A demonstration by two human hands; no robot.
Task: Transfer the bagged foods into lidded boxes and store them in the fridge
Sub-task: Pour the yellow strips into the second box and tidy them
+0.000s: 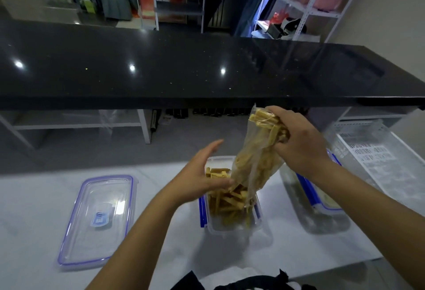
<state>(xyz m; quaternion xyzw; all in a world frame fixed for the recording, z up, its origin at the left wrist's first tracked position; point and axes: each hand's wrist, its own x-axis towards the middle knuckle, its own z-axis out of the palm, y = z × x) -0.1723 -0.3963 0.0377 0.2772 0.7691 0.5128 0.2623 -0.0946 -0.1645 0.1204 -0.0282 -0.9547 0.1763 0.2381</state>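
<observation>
in the head view the right hand (pixel 296 139) grips the upturned bottom end of a clear plastic bag of yellow-brown food sticks (pixel 255 161), fingers curled round the bunched plastic, so the bag hangs slanting down and to the left from that hand with its mouth over the box below. the left hand (pixel 202 174) is held out with fingers straight and together, thumb side toward the bag, its fingertips blurred; whether it touches the bag's lower part cannot be told. directly under both hands stands a clear rectangular plastic box with blue side clips (pixel 232 225) on the white table (pixel 161 250), already partly filled with the same sticks. well to the left of the left hand lies a clear flat lid with a blue seal rim (pixel 99 218). under the right forearm sits a second clear box with blue clips (pixel 322 207), partly hidden by the arm. beyond the right hand is a white perforated plastic basket (pixel 372 151). past both hands runs a glossy black countertop (pixel 184 71).
</observation>
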